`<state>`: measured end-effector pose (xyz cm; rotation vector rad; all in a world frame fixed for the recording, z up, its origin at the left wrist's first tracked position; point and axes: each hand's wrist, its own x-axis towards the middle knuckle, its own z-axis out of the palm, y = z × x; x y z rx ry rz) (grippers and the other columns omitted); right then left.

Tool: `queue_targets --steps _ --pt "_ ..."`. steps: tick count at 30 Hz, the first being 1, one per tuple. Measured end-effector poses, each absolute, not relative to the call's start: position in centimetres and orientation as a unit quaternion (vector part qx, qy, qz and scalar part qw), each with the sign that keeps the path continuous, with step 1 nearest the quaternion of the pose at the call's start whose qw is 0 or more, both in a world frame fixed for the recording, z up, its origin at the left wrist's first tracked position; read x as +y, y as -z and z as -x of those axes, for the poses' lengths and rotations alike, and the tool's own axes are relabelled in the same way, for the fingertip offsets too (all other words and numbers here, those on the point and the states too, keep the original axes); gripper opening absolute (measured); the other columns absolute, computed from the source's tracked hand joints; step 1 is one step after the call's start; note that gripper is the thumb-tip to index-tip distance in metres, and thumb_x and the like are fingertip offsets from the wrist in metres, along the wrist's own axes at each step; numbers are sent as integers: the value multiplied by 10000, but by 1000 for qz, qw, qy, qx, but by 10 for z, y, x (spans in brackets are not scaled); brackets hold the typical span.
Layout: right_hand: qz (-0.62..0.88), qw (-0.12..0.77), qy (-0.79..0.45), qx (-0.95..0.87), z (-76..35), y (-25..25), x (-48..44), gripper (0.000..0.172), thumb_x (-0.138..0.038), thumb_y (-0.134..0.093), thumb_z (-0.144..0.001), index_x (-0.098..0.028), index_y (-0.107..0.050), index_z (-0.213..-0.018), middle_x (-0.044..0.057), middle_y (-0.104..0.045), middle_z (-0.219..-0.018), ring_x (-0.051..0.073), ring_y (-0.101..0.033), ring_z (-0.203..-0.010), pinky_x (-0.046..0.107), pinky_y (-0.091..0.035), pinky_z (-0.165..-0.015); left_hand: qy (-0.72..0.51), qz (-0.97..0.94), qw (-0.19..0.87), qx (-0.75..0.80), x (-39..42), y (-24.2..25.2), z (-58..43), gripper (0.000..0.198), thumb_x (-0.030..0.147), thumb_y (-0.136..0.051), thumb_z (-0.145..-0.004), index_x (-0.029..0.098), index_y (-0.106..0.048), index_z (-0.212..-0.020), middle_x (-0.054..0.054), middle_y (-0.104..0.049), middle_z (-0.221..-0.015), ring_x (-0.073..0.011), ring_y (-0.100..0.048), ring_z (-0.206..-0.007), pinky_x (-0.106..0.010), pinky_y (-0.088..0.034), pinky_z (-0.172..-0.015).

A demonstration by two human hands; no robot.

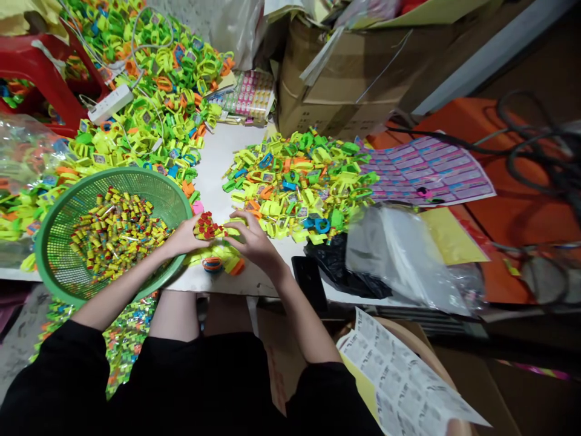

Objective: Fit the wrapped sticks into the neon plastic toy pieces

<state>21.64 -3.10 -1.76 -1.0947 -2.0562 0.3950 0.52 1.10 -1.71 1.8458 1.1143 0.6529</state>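
Note:
My left hand (184,237) is closed around a bunch of small red-and-yellow cylinders (207,226), their red ends facing up. Close by on the right, my right hand (255,243) has its fingers curled on a yellow-green plastic piece (233,225), partly hidden by the fingers. Below the hands, several toy watches (212,264) in yellow, blue and orange lie at the table's front edge. A green mesh basket (49,227), under my left forearm, holds many more yellow-and-red cylinders (113,233).
A heap of toy watches (304,181) lies beyond my right hand; a larger heap (167,115) spreads at left. A black phone (309,283), plastic bags (399,248) and a printed sheet (426,172) lie right. A cardboard box (345,79) and power strip (110,104) stand behind.

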Motion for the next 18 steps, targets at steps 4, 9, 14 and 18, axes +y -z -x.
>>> queue_targets --steps 4,9,14,18 --pt "431 367 -136 -813 -215 23 -27 206 -280 -541 -902 -217 -604 -1087 112 -526 -1146 241 -518 -1132 405 -439 -984 -266 -735 443 438 13 20 -3 543 331 -722 -610 109 -567 -1080 -66 -692 -983 -226 -644 -907 -312 -512 -837" --pt "423 382 -138 -810 -213 27 -25 177 -261 -545 -898 -200 -614 -1049 110 -548 -1096 231 -546 -1058 384 -469 -924 -274 -744 435 426 14 22 0 560 298 -737 -592 130 -546 -1092 -68 -692 -995 -225 -647 -920 -322 -512 -845" --pt "438 395 -160 -792 -207 33 -31 126 -250 -559 -885 -205 -633 -977 95 -572 -1034 218 -563 -1001 366 -468 -898 -266 -763 417 416 13 24 0 536 297 -742 -612 158 -549 -1092 -49 -696 -989 -210 -653 -901 -302 -514 -823" --pt "475 369 -220 -768 -216 21 -31 149 -301 -559 -883 -204 -638 -964 85 -577 -1040 209 -566 -1003 356 -461 -889 -281 -761 406 421 16 25 -2 483 312 -743 -619 138 -571 -1035 -71 -698 -992 -219 -652 -908 -312 -512 -837"
